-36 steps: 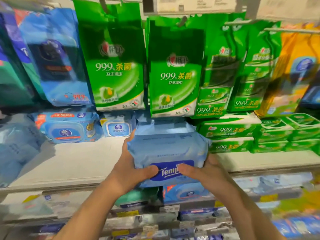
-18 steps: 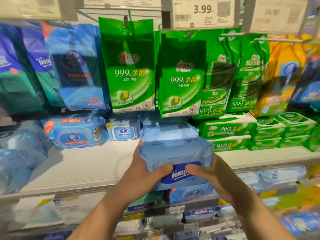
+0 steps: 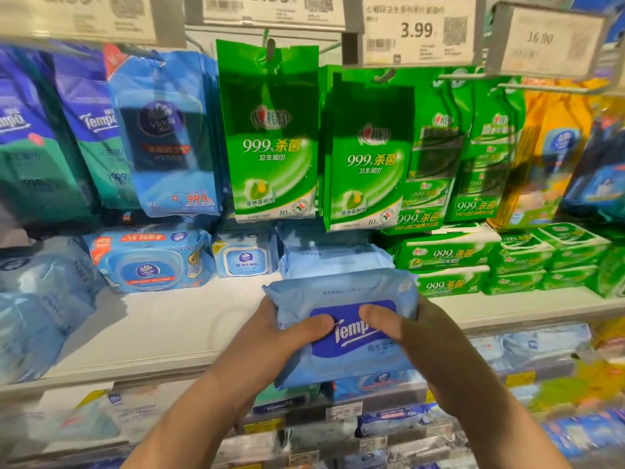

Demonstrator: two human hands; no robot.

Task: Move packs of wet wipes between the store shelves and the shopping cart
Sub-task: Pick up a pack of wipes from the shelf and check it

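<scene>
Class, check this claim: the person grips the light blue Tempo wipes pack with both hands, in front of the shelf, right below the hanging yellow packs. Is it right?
One detail is wrong. The head view shows the left hand and right hand gripping the Tempo wipes pack below the hanging green packs, not the yellow packs, which hang farther right.

Both hands, left hand (image 3: 270, 336) and right hand (image 3: 422, 336), grip a light-blue Tempo wipes pack (image 3: 345, 299) above the white shelf (image 3: 176, 326), before hanging green packs (image 3: 270, 130).

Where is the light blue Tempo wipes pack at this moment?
In the head view it is low in the centre: the light blue Tempo wipes pack is gripped between the left hand and right hand, before the white shelf.
</scene>
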